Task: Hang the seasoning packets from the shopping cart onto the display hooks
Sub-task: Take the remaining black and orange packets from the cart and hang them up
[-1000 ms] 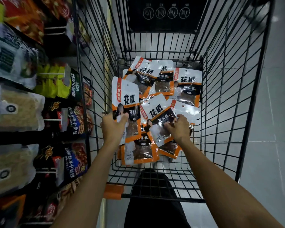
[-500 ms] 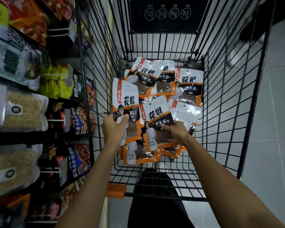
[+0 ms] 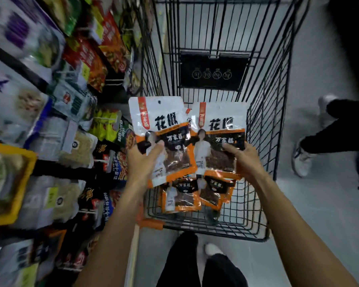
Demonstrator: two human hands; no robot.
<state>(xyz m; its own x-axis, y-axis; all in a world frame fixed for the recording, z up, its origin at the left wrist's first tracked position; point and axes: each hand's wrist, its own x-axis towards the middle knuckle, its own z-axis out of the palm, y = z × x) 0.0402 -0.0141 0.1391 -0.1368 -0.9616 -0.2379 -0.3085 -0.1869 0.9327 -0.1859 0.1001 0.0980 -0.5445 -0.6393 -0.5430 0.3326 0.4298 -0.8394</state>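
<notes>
Over the shopping cart (image 3: 263,125), each hand holds up one seasoning packet.
Left of the cart hangs the display rack (image 3: 56,129), crowded with blurred bags. Right of the cart, a passer-by's legs (image 3: 338,129) cross the floor. Above the cart's basket, the left hand (image 3: 142,162) grips the left packet (image 3: 158,119) and the right hand (image 3: 245,160) grips the right packet (image 3: 222,121) — upright, edges touching, half hiding the spare packets (image 3: 180,200) on the cart's floor.

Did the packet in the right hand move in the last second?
Yes. The right hand has lifted its packet up off the pile on the cart floor.
</notes>
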